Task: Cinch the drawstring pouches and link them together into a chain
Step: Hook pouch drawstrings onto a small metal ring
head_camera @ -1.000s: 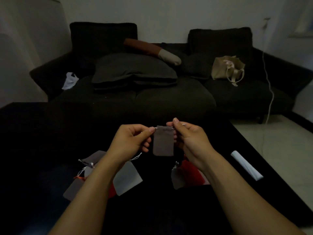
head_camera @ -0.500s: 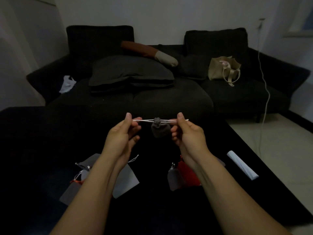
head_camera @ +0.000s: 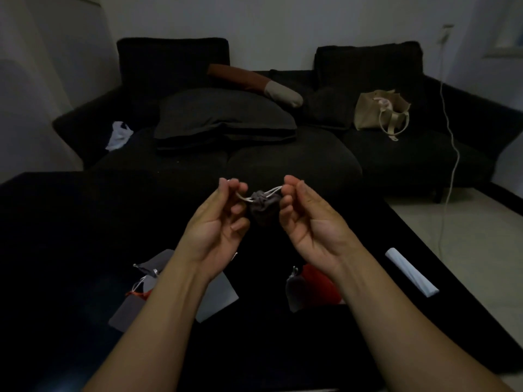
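Head view shows my left hand [head_camera: 216,222] and right hand [head_camera: 308,222] raised above the black table [head_camera: 70,236], palms turned toward me, with a grey pouch [head_camera: 264,206] hanging between them. My left thumb and forefinger are pinched shut on one end of the white cord [head_camera: 243,197], my right ones on the other end; the remaining fingers curl loosely and hold nothing. The cord runs roughly level from left to right, sagging a little toward the pouch. The pouch mouth is gathered tight at the top, where the cord enters, and its body hangs down, so its long axis is close to upright with the closed bottom pointing at the table. The pouch touches neither hand nor the table.

Below and to the left of the pouch, flat grey pouches [head_camera: 133,304] lie on the table with a bit of orange among them, partly hidden by my left forearm. Below and to the right lie a small cinched grey pouch [head_camera: 294,290] and a red pouch [head_camera: 319,284], just beside each other. Further right of the pouch, near the table's right edge, lies a white roll [head_camera: 410,273]. Beyond the pouch, the table's far edge meets a dark sofa [head_camera: 283,162]. Directly beneath the pouch the table is bare.
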The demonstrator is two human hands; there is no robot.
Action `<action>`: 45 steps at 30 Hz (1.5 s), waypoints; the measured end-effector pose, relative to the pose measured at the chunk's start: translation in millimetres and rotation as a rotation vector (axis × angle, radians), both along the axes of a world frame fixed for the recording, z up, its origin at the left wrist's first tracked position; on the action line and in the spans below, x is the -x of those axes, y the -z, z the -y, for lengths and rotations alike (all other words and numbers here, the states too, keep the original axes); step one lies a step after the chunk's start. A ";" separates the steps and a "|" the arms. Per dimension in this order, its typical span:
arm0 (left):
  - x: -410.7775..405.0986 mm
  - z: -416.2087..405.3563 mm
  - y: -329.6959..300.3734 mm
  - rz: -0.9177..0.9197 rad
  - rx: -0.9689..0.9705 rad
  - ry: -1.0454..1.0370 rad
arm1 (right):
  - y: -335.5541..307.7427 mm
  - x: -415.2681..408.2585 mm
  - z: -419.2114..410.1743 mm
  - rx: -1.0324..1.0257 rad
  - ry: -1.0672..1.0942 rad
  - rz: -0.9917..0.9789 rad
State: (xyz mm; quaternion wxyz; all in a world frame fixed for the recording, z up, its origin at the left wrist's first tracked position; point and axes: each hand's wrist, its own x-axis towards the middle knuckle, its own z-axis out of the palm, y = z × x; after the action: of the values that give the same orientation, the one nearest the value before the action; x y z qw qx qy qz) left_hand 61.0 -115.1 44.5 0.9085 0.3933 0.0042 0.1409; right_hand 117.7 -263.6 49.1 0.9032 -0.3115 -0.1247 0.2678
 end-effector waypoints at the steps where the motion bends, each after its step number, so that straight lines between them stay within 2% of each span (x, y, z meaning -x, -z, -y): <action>1: 0.6 1.7 0.6 0.006 -0.034 -0.022 | 0.2 1.2 -2.1 0.054 0.015 0.028; 5: -0.3 7.3 3.5 -0.040 -0.159 -0.085 | 0.8 4.5 -9.8 0.169 0.042 0.057; 7: -2.4 5.0 2.8 -0.064 -0.123 -0.106 | 0.8 2.5 -10.9 0.145 0.062 0.010; 11: -6.4 1.9 0.7 -0.098 0.106 -0.140 | 4.1 0.1 -14.4 0.097 0.084 -0.097; 18: -3.5 3.0 -2.1 -0.091 -0.036 -0.169 | 1.3 5.8 -16.2 0.007 0.021 -0.161; 22: -3.2 3.0 -1.3 -0.109 0.022 -0.097 | -1.0 9.4 -12.4 -0.075 -0.089 -0.189; 24: -2.8 -0.2 -2.7 -0.060 0.134 -0.105 | -0.6 9.7 -13.6 0.021 -0.101 -0.141; 26: -2.6 -3.9 -4.3 -0.037 0.212 -0.165 | 0.8 9.0 -17.5 0.167 -0.032 -0.101; 28: -3.2 -3.6 -5.2 -0.038 0.256 -0.197 | 2.4 9.0 -22.0 0.218 0.049 -0.077; 30: -4.5 -2.3 -5.0 -0.053 0.165 -0.216 | 2.4 10.7 -25.0 0.250 0.127 -0.008; 34: -3.0 -3.6 -0.7 -0.082 -0.290 -0.281 | 3.3 14.4 -22.5 0.454 0.195 0.243; 38: 5.3 1.9 8.5 -0.103 -0.667 -0.232 | 3.2 18.7 -14.0 0.522 0.218 0.442; 41: 8.0 5.0 8.4 -0.095 -0.688 -0.191 | 2.7 19.1 -10.0 0.510 0.342 0.661; 45: 9.1 2.8 6.0 -0.096 -0.693 -0.134 | -0.3 17.1 -7.6 0.632 0.413 0.924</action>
State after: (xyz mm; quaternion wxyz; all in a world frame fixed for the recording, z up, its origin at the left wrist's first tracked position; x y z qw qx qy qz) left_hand 51.9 -117.9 38.5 0.7088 0.6830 0.0248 0.1744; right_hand 100.5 -256.0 49.4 0.6521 -0.6673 -0.3559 -0.0525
